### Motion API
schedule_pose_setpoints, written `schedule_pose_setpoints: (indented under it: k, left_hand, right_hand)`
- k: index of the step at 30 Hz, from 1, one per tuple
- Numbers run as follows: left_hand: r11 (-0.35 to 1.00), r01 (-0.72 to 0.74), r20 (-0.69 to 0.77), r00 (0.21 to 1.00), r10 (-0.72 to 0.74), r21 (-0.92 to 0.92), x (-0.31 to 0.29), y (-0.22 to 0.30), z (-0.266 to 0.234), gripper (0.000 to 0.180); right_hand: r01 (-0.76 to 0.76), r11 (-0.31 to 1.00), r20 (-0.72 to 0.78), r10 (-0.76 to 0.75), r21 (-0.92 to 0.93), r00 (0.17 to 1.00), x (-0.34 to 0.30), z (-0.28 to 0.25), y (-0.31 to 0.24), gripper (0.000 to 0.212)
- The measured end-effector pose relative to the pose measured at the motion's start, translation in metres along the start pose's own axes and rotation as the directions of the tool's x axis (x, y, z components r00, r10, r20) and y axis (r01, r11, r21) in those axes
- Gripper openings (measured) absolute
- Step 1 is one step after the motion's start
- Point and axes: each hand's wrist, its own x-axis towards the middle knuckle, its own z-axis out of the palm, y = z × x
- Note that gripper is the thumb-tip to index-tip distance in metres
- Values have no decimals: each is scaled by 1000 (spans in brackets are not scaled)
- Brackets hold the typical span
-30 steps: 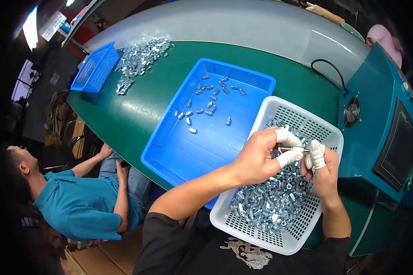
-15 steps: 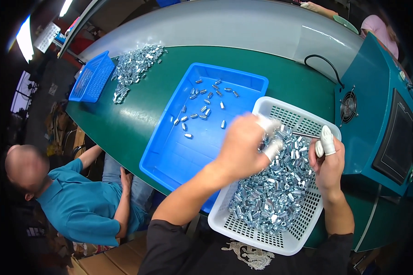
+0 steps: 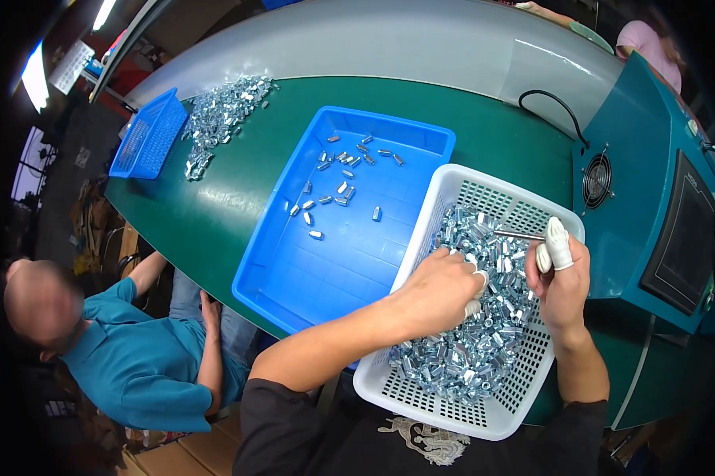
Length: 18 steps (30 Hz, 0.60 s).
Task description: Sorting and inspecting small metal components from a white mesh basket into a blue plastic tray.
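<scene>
In the head view: seemingly at the picking step — holding the left hand (image 3: 443, 290) low among long hex nuts (image 3: 452, 361) in the white perforated basket (image 3: 409, 390), cannot tell whether gripping any; pinching a slim metal rod (image 3: 519, 235) in the right hand (image 3: 565, 279) — next likely needing one nut grasped cleanly.

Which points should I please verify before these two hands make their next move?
1. White finger cots worn on both hands: ok.
2. Right hand holding the thin metal rod: ok.
3. Left hand at the hex coupling nuts in the white perforated basket: ok.
4. Left fingertips gripping a nut: cannot tell, hidden.
5. Nuts in the blue plastic tray arranged in rows: not ok, scattered.
6. Seated co-worker apart from the basket: ok.
</scene>
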Motion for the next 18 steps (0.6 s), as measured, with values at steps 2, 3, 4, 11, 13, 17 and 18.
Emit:
schedule_pose_setpoints:
  k: [2, 3, 4, 11, 13, 17, 18]
  left_hand:
    - [999, -2, 13, 1000, 2, -32, 4, 1, -2, 15]
    - [998, 7, -15, 1000, -8, -70, 4, 1, -3, 14]
    - [994, 13, -42, 999, -18, -108, 5, 1, -5, 13]
    - [927, -32, -340, 935, -104, -373, 6, -6, -20, 21]
    - [802, 10, -300, 925, -235, -597, 7, -3, -22, 19]
    - [679, -60, -334, 900, -281, -732, 4, -10, -21, 18]
    - [567, -119, -359, 873, -332, -815, 5, -9, -20, 19]
  right_hand:
    - [-3, 1000, -13, 3, -9, 1000, -2, -1, -1, 38]
    - [-12, 1000, -21, 11, -18, 1000, -2, -1, -2, 38]
    - [-24, 1000, -11, 23, -10, 1000, -1, 0, -4, 39]
    - [-2, 999, 50, 0, 54, 999, 3, 0, -1, 39]
    - [1, 1000, 53, -2, 28, 999, 3, -5, -2, 40]
    - [1, 1000, 37, -1, 2, 999, 2, -6, -3, 41]
    - [5, 1000, 44, -5, -2, 999, 2, -7, -1, 41]
